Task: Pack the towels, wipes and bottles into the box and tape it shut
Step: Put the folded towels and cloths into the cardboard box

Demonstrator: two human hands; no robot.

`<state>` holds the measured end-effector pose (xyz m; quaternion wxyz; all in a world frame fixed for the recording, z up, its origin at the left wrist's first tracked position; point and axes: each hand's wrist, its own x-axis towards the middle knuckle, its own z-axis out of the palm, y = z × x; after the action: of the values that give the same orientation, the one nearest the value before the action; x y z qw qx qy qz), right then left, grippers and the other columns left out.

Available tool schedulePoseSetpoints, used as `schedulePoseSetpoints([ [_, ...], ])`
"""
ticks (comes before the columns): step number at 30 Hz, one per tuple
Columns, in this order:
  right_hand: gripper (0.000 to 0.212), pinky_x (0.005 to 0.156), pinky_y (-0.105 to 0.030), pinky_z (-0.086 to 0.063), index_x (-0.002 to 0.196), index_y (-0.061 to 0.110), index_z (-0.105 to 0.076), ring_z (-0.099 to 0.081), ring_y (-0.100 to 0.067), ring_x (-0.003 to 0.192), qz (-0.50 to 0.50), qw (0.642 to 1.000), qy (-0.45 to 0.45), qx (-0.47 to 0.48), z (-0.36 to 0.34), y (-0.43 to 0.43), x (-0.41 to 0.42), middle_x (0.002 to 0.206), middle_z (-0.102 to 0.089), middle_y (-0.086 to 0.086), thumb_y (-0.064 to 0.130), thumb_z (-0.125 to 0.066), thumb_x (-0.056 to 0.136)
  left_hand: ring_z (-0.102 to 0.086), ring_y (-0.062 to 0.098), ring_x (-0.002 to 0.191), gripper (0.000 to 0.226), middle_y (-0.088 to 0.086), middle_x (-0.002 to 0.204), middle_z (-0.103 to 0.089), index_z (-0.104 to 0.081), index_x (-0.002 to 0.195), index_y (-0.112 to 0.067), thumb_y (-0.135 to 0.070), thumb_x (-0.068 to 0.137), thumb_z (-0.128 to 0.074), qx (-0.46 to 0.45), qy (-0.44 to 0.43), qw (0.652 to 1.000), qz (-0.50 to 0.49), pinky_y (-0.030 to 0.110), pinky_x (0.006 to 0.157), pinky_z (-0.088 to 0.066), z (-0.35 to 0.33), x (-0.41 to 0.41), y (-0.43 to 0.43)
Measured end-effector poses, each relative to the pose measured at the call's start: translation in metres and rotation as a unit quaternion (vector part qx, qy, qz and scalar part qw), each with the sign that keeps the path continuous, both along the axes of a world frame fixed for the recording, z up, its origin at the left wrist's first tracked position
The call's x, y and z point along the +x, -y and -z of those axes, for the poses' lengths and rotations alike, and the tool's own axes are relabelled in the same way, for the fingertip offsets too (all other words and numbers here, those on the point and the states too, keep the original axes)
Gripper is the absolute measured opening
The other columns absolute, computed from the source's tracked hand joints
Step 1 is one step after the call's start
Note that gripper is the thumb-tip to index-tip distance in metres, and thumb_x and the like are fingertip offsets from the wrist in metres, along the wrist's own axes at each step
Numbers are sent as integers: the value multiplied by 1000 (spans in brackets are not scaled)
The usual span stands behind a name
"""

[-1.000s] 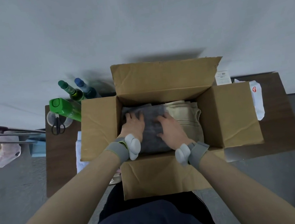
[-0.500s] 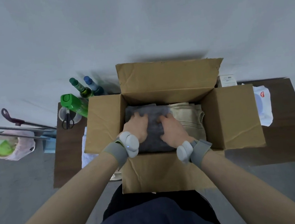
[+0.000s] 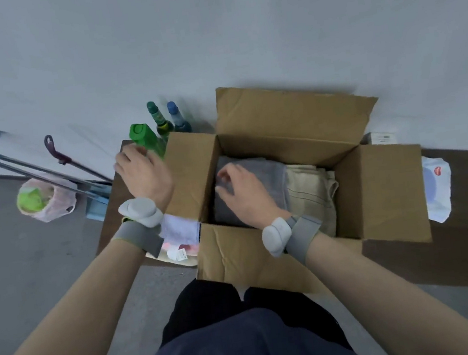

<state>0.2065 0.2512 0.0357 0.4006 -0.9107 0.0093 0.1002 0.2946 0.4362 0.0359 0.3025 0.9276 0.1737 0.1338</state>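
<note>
Packing is judged part done. The box (image 3: 292,111) stands open on the table (image 3: 465,249) with a grey towel (image 3: 273,175) and a beige towel (image 3: 310,188) lying side by side inside.

The right hand (image 3: 247,196) rests on the grey towel with fingers lightly bent and nothing plainly pinched, apparently to hold it flat.

The left hand (image 3: 143,170) is outside the box at the green bottle (image 3: 145,136). Blur prevents telling whether its fingers have closed on the bottle.

Two more bottles, one green-capped (image 3: 157,118) and one blue-capped (image 3: 176,116), stand just behind. The wipes pack (image 3: 437,187) lies on the table beyond the right flap, and a lilac cloth (image 3: 180,228) lies beneath the left wrist.

Obstruction: the raised left flap (image 3: 194,176) stands between the green bottle and the box interior, so the bottle would probably have to be lifted over it.
</note>
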Motion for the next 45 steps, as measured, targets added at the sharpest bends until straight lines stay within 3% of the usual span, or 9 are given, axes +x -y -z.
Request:
schedulePoseSetpoints([
  [9, 48, 93, -40, -48, 132, 17, -49, -58, -27, 114, 17, 995, -95, -24, 20, -27, -1, 130, -50, -6, 51, -60, 100, -40, 45, 136, 54, 33, 144, -45, -43, 140, 9, -34, 111, -35, -85, -272, 958, -18, 45, 113, -26, 75, -23, -59],
  [14, 52, 89, -33, -40, 134, 16, -47, -56, -28, 117, 62, 988, -137, -30, 33, -38, -6, 133, -50, -9, 54, -58, 101, -42, 52, 132, 53, 38, 146, -38, -22, 158, 1, -17, 110, -32, -78, -348, 934, 34, 54, 112, -32, 109, -22, -82],
  [16, 52, 89, -33, -40, 133, 16, -48, -55, -27, 116, 77, 987, -140, -26, 36, -41, -7, 132, -51, -9, 56, -58, 100, -44, 52, 132, 59, 37, 143, -44, -35, 150, 6, -35, 109, -39, -90, -371, 924, 28, 53, 113, -33, 112, -20, -90],
  [21, 59, 91, -30, -45, 135, 19, -51, -57, -15, 109, 132, 979, -153, -7, 38, -41, -12, 128, -54, -1, 60, -64, 95, -46, 51, 129, 60, 37, 138, -47, -45, 134, 14, -33, 100, -60, -91, -408, 905, 71, 51, 108, -35, 122, -24, -96],
  [26, 56, 87, -30, -49, 129, 19, -57, -60, -15, 102, 170, 972, -165, 9, 41, -42, -12, 119, -61, -2, 59, -69, 91, -53, 40, 122, 81, 29, 134, -52, -55, 125, 9, -30, 60, -28, -89, -369, 925, 11, 44, 99, -32, 112, -27, -75],
  [32, 51, 79, -23, -46, 121, 22, -61, -61, -11, 96, 205, 965, -165, 14, 42, -44, -11, 114, -64, -2, 57, -76, 87, -51, 41, 131, 39, 28, 137, -55, -50, 136, 6, -8, 100, -53, -98, -463, 880, -37, 44, 115, -35, 120, -7, -79],
  [37, 48, 76, -19, -46, 118, 21, -63, -61, -8, 95, 219, 962, -164, 17, 41, -47, -12, 112, -65, -2, 55, -77, 87, -62, 45, 117, 35, 29, 121, -65, -62, 122, 13, -10, 96, -63, -139, -495, 856, 60, 45, 85, -46, 118, -9, -95],
  [41, 49, 76, -20, -46, 119, 17, -65, -63, -13, 98, 223, 960, -168, 18, 38, -48, -12, 111, -65, -2, 52, -77, 88, -65, 37, 85, 22, 23, 93, -71, -74, 101, 3, -4, 93, -56, -53, -410, 903, -113, 36, 79, -49, 104, -18, -78],
  [45, 49, 78, -22, -47, 120, 15, -65, -62, -15, 98, 221, 961, -166, 14, 35, -50, -11, 112, -66, -4, 51, -77, 90, -55, 31, 67, 45, 15, 82, -71, -75, 86, -9, -38, 100, -44, -76, -359, 921, -133, 33, 72, -44, 97, -23, -66],
])
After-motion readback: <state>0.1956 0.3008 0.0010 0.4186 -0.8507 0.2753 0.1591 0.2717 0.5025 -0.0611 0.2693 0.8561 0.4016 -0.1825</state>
